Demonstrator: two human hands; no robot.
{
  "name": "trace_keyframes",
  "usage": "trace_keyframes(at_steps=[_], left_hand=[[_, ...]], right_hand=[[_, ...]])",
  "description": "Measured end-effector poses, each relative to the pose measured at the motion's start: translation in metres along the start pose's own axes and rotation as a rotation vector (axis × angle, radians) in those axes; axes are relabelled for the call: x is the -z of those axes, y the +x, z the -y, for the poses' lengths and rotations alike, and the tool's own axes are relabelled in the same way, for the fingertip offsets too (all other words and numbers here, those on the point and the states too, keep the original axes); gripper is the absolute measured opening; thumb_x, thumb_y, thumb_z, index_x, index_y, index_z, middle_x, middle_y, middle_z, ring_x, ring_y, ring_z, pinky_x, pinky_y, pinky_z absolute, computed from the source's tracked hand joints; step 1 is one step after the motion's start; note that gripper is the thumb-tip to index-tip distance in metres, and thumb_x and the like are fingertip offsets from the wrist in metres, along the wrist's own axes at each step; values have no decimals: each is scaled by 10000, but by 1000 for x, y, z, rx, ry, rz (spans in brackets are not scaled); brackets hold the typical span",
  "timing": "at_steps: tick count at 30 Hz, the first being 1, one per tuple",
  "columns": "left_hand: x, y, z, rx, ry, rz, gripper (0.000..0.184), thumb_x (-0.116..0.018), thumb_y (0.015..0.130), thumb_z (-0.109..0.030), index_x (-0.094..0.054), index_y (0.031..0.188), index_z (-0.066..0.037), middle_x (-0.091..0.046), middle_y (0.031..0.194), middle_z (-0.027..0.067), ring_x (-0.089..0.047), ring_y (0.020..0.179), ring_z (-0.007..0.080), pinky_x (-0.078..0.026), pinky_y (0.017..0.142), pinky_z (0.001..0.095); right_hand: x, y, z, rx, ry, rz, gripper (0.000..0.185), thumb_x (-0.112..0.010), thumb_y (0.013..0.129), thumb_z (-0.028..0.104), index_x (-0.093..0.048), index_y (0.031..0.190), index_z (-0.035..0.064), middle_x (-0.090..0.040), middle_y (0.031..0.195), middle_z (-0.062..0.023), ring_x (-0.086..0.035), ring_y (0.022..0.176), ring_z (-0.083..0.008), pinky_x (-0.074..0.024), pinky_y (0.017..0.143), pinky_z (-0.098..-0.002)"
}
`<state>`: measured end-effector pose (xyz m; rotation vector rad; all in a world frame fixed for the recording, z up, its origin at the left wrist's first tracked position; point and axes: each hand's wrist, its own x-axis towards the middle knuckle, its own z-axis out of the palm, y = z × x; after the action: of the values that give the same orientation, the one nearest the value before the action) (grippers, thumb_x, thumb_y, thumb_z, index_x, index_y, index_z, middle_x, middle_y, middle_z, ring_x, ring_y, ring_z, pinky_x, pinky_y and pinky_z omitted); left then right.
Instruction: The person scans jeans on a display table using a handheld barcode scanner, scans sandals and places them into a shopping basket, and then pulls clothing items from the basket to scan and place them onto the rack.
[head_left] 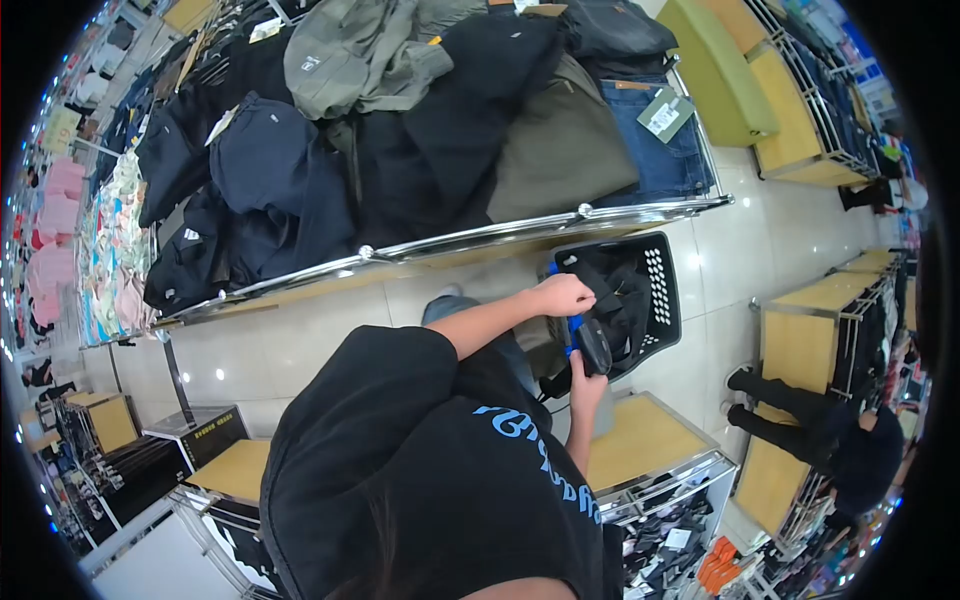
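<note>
A black-and-blue object with a rounded black end is between my hands; I cannot make out its kind. My left hand is closed at its upper blue part, fingers curled. Below, my right hand grips its lower end, thumb pointing up along it. Both hands are at the near side of a black plastic basket with white-looking holes in its wall. Dark cloth items lie inside the basket, partly hidden by my left hand and the object.
A chrome-railed display table piled with folded trousers runs across ahead. Jeans with a tag lie at its right end. A wooden-topped stand is close on the right. Another person in dark clothes stands farther right.
</note>
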<state>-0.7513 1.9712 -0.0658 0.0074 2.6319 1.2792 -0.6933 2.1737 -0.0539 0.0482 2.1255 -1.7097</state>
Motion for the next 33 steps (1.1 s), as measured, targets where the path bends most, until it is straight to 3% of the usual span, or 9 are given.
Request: trace_keyframes(at_steps=[5, 10, 17, 20, 24, 27, 29, 31, 33], left_hand=[[27, -81, 25, -60, -69, -37, 299, -489, 858, -264, -620, 675, -67, -606, 623, 131, -597, 623, 338, -464, 598, 437], [47, -152, 53, -153, -128, 71, 275, -499, 856, -248, -614, 692, -59, -617, 684, 142, -602, 689, 339, -464, 630, 437], [51, -209, 58, -170, -77, -4, 221, -539, 830, -220, -588, 700, -48, -605, 709, 168, -589, 720, 360, -457, 638, 450], [61, -223, 55, 102, -90, 192, 231, -563, 816, -287, -635, 752, -77, -638, 758, 153, -617, 770, 340, -479, 665, 425], [69, -251, 79, 94, 128, 476, 318, -584, 806, -397, -689, 884, -108, -684, 822, 114, -652, 800, 314, -504, 713, 403], [88, -248, 76, 515, 61, 761, 352, -613, 787, -384, -633, 1020, -122, -677, 851, 148, -652, 857, 287, -500, 751, 402], [50, -252, 129, 316, 462, 616, 444, -647, 759, -372, -568, 1120, -126, -634, 1016, 168, -629, 950, 285, -502, 775, 398], [26, -251, 164, 411, 718, 698, 584, -658, 754, -300, -456, 1285, -168, -404, 1354, 157, -502, 1157, 338, -483, 833, 454], [-8, -260, 221, 564, 845, 591, 568, -604, 814, -250, -406, 1346, -227, -305, 1437, 153, -434, 1219, 376, -458, 838, 509]], right_hand=[[-64, -66, -13, 114, -63, -42, 268, -711, 774, 110, -635, 978, -46, -656, 883, -73, -597, 786, -125, -477, 725, -284], [-116, -126, -30, 218, -287, -189, 458, -791, 628, 229, -634, 989, -4, -676, 851, -150, -682, 797, -271, -522, 713, -357], [-141, -173, -3, -9, -298, -96, 336, -748, 682, 192, -645, 925, -18, -684, 844, -147, -676, 775, -238, -512, 707, -331], [-152, -192, 0, -47, -191, -48, 328, -740, 690, 200, -651, 925, -11, -688, 825, -127, -668, 767, -190, -508, 707, -320], [-177, -240, 0, 7, -243, 99, 415, -780, 633, 216, -638, 954, -7, -676, 874, -168, -667, 816, -290, -512, 746, -358], [-184, -266, 7, -26, -320, 316, 601, -812, 551, 192, -600, 1093, 41, -645, 997, -175, -623, 932, -342, -495, 827, -392], [-184, -280, 32, 102, -202, 397, 710, -795, 529, 141, -553, 1193, 66, -619, 1094, -164, -591, 1010, -335, -473, 881, -395], [-181, -302, 19, 99, -148, 446, 727, -762, 526, 89, -539, 1217, 65, -602, 1145, -155, -570, 1053, -343, -462, 907, -391], [-176, -334, -6, 65, -126, 357, 661, -739, 527, 66, -568, 1164, 26, -609, 1105, -184, -577, 1028, -361, -460, 900, -393]])
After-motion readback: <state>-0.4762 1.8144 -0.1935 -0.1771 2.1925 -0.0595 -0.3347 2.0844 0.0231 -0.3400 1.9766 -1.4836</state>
